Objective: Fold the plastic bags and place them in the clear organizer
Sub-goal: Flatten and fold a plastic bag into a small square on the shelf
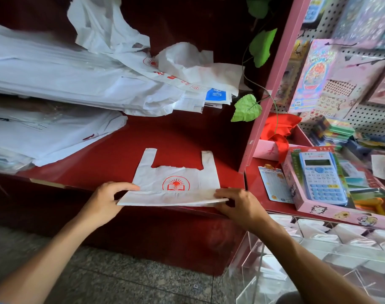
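Plastic bags in a loose heap (62, 71) fill the far left of the red bench (182, 137); too many to count. One bag (176, 183) lies at the near edge. Your left hand (106, 200) and right hand (237, 205) pinch its bottom corners with their fingers. Carry that edge evenly toward the two handles, then crease. One clear organizer (319, 249) waits near right.
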